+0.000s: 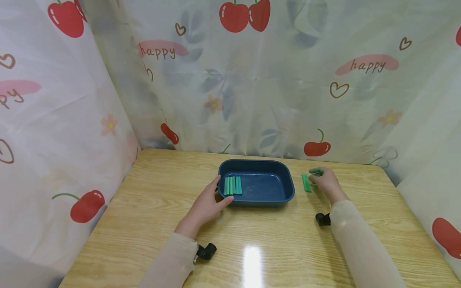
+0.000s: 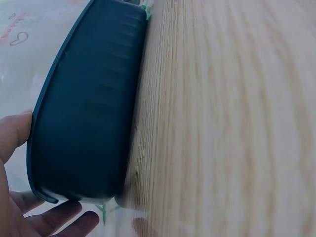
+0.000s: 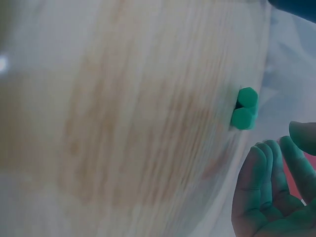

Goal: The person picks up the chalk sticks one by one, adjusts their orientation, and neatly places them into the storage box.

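A dark blue rectangular tub [image 1: 267, 203] stands on the table, with several green sticks [image 1: 233, 186] lying side by side at its left end. My left hand [image 1: 206, 202] holds that end, thumb at the near rim and fingers round the left side. The left wrist view shows the tub's outer wall [image 2: 89, 103] between thumb and fingers. To the right of the tub, two green sticks [image 1: 306, 183] lie together; their six-sided ends [image 3: 243, 118] show in the right wrist view. Just right of them is my right hand [image 1: 325, 183], fingers loosely bent, thumb apart, holding nothing.
The light wooden table [image 1: 151, 188] ends at a cherry-printed curtain [image 1: 252, 100] behind and on both sides. Black wrist cameras are strapped on both arms, the left one [image 1: 207, 251] low over the table. Light glares off the near middle of the tabletop.
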A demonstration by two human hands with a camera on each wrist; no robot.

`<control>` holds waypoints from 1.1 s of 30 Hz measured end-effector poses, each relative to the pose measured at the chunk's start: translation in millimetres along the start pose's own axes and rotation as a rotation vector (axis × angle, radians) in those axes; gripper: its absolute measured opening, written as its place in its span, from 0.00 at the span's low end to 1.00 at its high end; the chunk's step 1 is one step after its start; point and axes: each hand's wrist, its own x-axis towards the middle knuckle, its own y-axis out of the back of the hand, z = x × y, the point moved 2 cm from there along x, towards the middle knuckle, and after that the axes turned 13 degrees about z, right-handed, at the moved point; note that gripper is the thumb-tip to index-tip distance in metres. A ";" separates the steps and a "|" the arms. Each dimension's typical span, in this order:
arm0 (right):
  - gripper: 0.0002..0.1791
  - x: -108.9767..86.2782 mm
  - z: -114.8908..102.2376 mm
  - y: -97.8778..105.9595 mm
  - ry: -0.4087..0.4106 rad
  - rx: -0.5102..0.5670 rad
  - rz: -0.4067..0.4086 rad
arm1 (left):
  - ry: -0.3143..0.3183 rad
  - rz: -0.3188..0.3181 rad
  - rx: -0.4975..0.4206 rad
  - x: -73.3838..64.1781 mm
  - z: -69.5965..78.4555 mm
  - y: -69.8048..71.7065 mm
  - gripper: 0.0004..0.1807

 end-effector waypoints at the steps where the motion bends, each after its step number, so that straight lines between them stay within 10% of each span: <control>1: 0.26 0.5 0.0 -0.4 0.000 -0.004 0.001 | -0.001 0.001 -0.001 0.2 0.0 0.0 0.50; 33: 0.25 17.5 3.1 -11.9 -0.006 -0.157 -0.066 | -0.009 -0.003 0.005 1.1 -0.7 0.4 0.50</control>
